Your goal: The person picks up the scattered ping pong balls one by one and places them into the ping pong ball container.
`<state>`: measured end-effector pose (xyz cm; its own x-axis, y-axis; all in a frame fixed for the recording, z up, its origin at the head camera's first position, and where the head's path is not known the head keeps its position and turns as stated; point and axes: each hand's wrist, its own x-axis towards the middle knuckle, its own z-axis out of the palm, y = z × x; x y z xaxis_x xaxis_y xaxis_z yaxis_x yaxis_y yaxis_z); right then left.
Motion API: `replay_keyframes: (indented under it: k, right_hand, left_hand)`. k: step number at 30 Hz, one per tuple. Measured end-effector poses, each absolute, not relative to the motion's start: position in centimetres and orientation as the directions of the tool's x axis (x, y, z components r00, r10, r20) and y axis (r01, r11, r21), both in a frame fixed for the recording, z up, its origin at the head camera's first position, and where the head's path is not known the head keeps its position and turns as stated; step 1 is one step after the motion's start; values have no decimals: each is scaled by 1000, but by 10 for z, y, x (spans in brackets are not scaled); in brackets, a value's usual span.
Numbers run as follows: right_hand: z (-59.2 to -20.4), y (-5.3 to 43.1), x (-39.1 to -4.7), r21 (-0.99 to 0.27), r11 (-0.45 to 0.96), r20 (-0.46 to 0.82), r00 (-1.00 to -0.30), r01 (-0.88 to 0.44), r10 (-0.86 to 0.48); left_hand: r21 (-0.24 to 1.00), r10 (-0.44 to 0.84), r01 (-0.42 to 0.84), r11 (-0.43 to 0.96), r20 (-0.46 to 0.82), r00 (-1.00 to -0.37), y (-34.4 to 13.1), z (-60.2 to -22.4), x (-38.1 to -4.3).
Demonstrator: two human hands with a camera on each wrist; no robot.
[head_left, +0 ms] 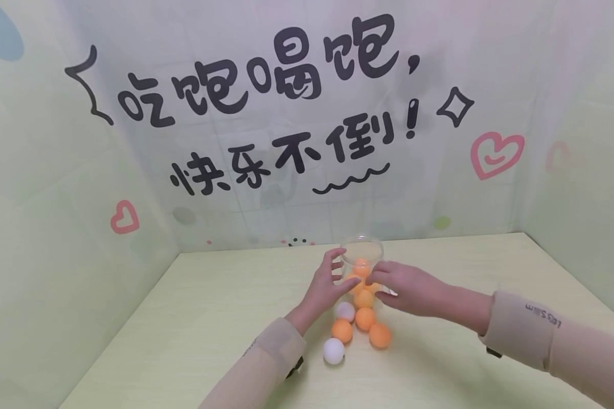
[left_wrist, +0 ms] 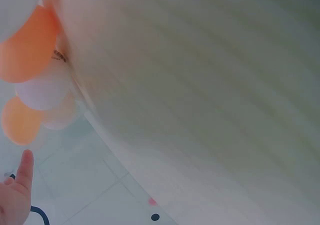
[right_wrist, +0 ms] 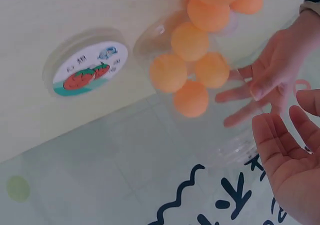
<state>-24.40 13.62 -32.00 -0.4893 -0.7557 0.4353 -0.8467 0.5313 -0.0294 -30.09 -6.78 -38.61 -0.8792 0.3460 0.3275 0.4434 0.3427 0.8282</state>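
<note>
A clear plastic jar (head_left: pixel 362 250) stands upright with several orange balls (head_left: pixel 363 298) inside. My left hand (head_left: pixel 324 284) is at the jar's left side, fingers spread near the rim and thumb across its front. My right hand (head_left: pixel 414 287) is at the jar's front right, its fingers loosely bent with nothing between them; its palm (right_wrist: pixel 295 180) shows in the right wrist view. In front of the jar lie loose orange balls (head_left: pixel 380 336) and white balls (head_left: pixel 334 351). In the left wrist view, a fingertip (left_wrist: pixel 27 160) is near an orange ball (left_wrist: pixel 22 120).
A round white lid-like piece (right_wrist: pixel 90 70) with red fruit printed on it lies beside the jar, mostly hidden by the right hand in the head view. The pale wooden table (head_left: pixel 184 341) meets a printed backdrop (head_left: pixel 266 221) behind the jar, with cloth at both sides.
</note>
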Motion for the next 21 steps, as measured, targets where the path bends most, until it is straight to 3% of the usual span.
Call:
replay_keyframes:
  k: [11,21]
  right_hand:
    - [-371,141,-235,-135,496,327,-511,-858,-795]
    - [-384,139,-231,-198,528,211,-562,-826,-800]
  left_hand:
    - [833,339,415,366,296,-893,-68,-385,-300]
    - [842,328,395,368,280,-902,-67,-386,-302]
